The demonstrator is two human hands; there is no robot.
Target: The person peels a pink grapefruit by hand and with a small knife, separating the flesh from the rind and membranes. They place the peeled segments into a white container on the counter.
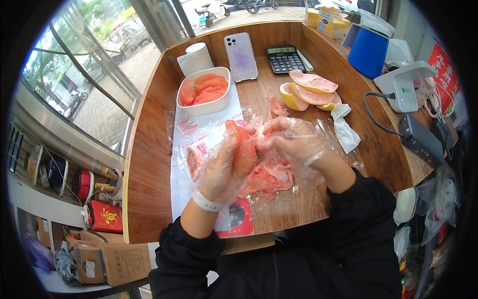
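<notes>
In a clear plastic glove, my left hand (pixel 220 170) holds a peeled red pomelo segment (pixel 244 155) upright above the table. My right hand (pixel 298 140), gloved too, pinches pale pomelo membrane (pixel 263 138) at the segment's right side. Under both hands lies a heap of torn membrane (pixel 269 175) on clear plastic film. An unpeeled pomelo segment (pixel 195 162) rests on white printed paper (pixel 186 130), partly behind my left hand. Farther off, a white bowl (pixel 205 108) holds several peeled segments (pixel 209 88).
Thick pomelo rinds (pixel 312 89) and a crumpled tissue (pixel 345 127) lie to the right. At the back stand a tissue roll (pixel 196 59), a phone (pixel 242 56) and a calculator (pixel 285 61). Raised wooden walls (pixel 149 149) edge the table. A cabled payment speaker (pixel 405 93) sits on the right ledge.
</notes>
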